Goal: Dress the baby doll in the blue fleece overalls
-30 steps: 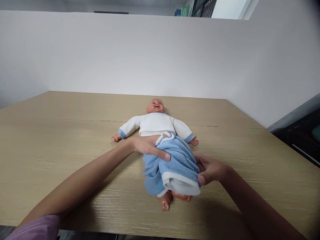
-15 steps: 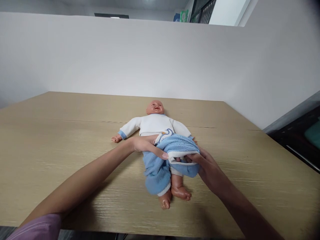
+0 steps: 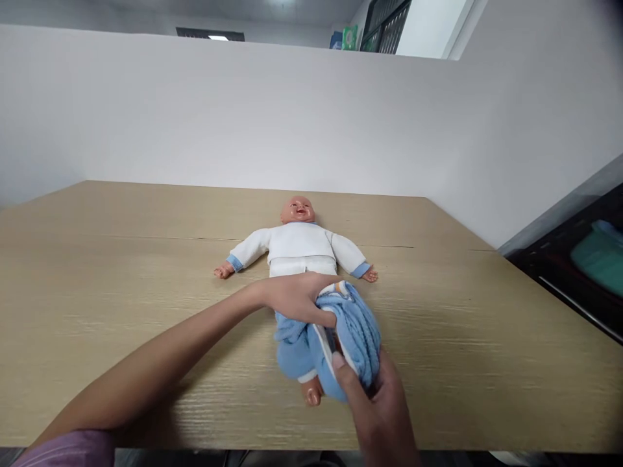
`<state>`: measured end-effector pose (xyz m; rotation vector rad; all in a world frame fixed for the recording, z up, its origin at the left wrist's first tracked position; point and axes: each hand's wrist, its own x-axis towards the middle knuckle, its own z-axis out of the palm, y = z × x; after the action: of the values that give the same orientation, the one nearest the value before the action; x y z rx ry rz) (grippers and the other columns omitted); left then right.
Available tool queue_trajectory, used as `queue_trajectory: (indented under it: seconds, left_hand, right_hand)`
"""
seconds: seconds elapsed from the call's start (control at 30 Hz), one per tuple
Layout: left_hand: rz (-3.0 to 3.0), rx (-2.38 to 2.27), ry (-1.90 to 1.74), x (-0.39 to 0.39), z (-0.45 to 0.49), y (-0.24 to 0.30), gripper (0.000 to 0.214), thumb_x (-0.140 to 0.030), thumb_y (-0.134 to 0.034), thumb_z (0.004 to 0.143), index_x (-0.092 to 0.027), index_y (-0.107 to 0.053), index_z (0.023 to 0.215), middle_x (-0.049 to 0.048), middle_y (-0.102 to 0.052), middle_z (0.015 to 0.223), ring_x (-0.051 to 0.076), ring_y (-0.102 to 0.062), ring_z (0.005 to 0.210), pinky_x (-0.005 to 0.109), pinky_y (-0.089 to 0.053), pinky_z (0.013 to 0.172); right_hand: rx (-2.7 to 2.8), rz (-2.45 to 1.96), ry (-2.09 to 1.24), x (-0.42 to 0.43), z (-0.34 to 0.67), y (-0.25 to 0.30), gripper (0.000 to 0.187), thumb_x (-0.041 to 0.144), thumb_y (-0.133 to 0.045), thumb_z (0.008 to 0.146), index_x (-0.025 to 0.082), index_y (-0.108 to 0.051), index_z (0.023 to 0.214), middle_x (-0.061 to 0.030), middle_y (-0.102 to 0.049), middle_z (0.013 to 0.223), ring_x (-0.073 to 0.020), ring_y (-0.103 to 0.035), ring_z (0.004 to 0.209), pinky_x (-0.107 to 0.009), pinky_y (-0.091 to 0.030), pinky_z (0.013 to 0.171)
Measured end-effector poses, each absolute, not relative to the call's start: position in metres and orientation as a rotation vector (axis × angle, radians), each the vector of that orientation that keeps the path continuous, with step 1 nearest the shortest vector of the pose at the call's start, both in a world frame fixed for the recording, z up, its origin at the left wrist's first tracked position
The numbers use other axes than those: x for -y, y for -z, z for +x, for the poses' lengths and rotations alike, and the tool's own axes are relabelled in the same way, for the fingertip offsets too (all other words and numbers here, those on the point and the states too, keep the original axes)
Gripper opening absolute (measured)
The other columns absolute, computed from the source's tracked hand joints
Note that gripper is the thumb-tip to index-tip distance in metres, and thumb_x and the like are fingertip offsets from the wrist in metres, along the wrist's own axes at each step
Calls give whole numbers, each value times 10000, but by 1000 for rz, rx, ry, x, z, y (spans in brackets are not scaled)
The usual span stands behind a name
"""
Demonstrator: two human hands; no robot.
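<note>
A baby doll [image 3: 299, 243] in a white top with blue cuffs lies on its back on the wooden table [image 3: 97, 279], head away from me. Blue fleece trousers [image 3: 357, 331] are bunched around its legs. My left hand [image 3: 296, 299] is closed on the trousers' waistband at the doll's hip. My right hand [image 3: 377, 408] grips the bunched trouser leg from below, thumb on the white cuff. One bare doll foot [image 3: 310, 392] shows under the cloth; the other is hidden.
A white partition wall [image 3: 243, 117] stands behind the table. At the right, past the table's edge, is a dark shelf or bin with a teal item [image 3: 596, 250].
My right hand has come back toward me and below the doll's feet, gathering the trouser leg into a bunch. My left hand has shifted slightly over the waistband. The doll's right leg is now covered.
</note>
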<state>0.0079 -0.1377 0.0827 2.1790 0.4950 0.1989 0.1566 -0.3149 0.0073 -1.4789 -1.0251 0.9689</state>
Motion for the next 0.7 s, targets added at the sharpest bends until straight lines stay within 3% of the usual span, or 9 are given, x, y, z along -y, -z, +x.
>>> queue_trajectory:
  seconds: [0.17,0.37,0.57,0.7]
  left_hand:
    - [2449,-645,146,146,11,-83,582,-492,-747,854,-144,-595,1294,114,-759,1013,302,-714,888,359,-517,752]
    - [2502,-699,333,153,16,-74,672,-472,-828,796,-174,-532,1320,136,-764,1129,336,-732,976,339,-487,732]
    - [2579,-712,401,163,18,-66,818,-500,-822,796,-155,-428,1425,162,-775,1128,365,-735,1000,334,-456,697]
    - [2541,-696,385,165,20,-64,785,-523,-794,831,-152,-408,1405,138,-760,1054,341,-717,938,329,-443,688]
  right_hand:
    - [1001,-1608,-829,337,141,19,531,603,-675,953,170,-709,1258,-168,-818,1114,-371,-778,1072,-405,-648,922]
    - [1111,-1839,-355,356,152,53,411,548,-768,906,211,-753,1141,-178,-814,962,-426,-765,943,-500,-609,889]
    - [1265,-1671,31,358,157,66,210,358,-711,932,211,-688,1079,-202,-679,1191,-414,-672,1112,-555,-549,981]
    - [1221,-1643,-90,356,158,65,310,378,-650,976,187,-677,1218,-209,-607,1361,-407,-636,1250,-557,-523,1056]
